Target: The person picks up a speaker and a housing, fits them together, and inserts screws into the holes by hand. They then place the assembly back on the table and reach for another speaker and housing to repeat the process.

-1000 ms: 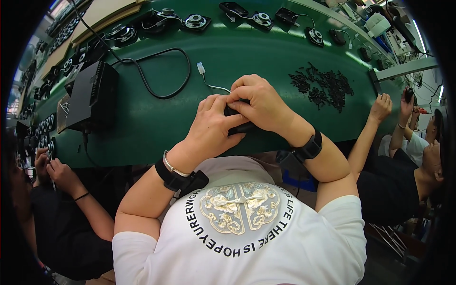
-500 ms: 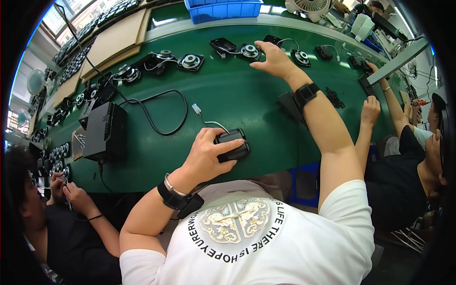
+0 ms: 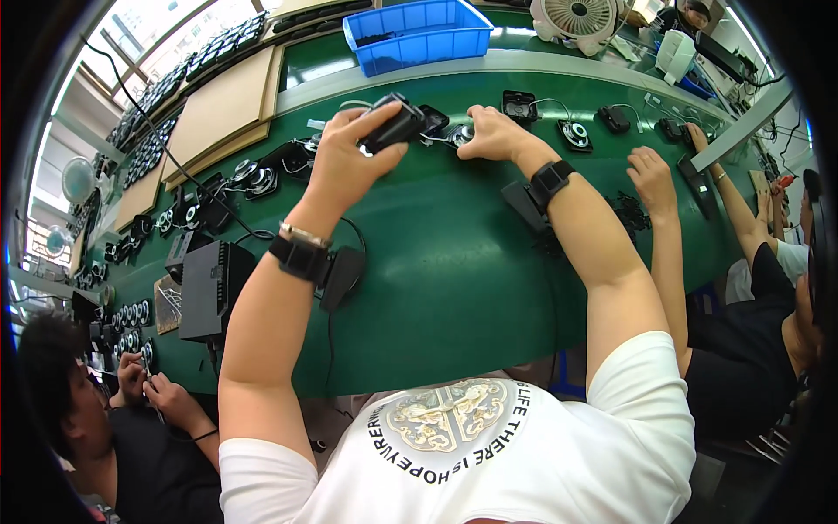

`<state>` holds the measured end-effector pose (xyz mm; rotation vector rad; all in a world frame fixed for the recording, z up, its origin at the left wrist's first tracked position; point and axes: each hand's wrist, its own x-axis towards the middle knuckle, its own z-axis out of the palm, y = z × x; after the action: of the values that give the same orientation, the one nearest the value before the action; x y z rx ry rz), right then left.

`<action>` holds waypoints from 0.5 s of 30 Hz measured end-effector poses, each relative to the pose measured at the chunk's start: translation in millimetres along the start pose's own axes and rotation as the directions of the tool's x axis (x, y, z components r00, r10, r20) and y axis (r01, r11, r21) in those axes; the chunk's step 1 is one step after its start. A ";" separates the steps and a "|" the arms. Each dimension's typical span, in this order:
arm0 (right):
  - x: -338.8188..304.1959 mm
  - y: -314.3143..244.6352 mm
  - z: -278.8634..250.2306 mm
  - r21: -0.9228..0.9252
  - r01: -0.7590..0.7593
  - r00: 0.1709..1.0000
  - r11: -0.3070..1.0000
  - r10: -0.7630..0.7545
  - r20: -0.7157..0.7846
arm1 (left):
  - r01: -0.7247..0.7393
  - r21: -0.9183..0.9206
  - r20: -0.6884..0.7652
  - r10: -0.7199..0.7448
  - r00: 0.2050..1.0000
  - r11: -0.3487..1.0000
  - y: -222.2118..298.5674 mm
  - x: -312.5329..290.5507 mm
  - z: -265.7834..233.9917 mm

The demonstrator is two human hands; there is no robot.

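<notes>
Raised above the green bench, my left hand (image 3: 345, 162) grips a small black speaker housing (image 3: 394, 127) between thumb and fingers. A pale cable shows beside that hand. My right hand (image 3: 499, 140) has its thumb and fingers closed on the edge of a round silver-and-black speaker (image 3: 461, 134), which looks tilted and is partly covered by the hand. Behind it lies an open black housing (image 3: 432, 120), wired to it. To the right of my right hand are another open housing (image 3: 519, 106) and its wired speaker (image 3: 575, 134).
A blue bin (image 3: 423, 61) stands at the back, a fan (image 3: 578, 16) to its right. On the left are a black power box (image 3: 214, 288), more speakers (image 3: 255, 177) and cardboard sheets (image 3: 223, 105). Small black parts (image 3: 630, 212) lie right. Co-workers sit on both sides.
My left hand has lifted the speaker housing from the near bench and carried it forward and up. My right hand has closed from open fingers onto the speaker.
</notes>
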<state>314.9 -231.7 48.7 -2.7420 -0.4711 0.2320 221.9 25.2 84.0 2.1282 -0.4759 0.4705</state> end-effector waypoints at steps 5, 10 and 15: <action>-100.0 -52.7 11.4 0.173 0.074 0.997 0.982 -0.078 0.020 | 0.042 -0.019 0.055 -0.041 0.998 0.999 -35.7 72.5 17.3; -184.5 -65.5 47.6 0.134 0.172 0.967 0.976 -0.142 -0.211 | 0.010 0.038 0.280 -0.020 0.960 0.999 -74.4 88.9 70.0; -233.7 -74.8 61.5 0.090 0.236 0.931 0.968 -0.199 -0.305 | -0.103 0.140 0.344 0.049 0.938 0.985 -80.3 77.5 117.2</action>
<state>62.1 -228.3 42.5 -2.5165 -0.6461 -0.1949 346.1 -40.8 4.1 2.3609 -0.7401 0.1841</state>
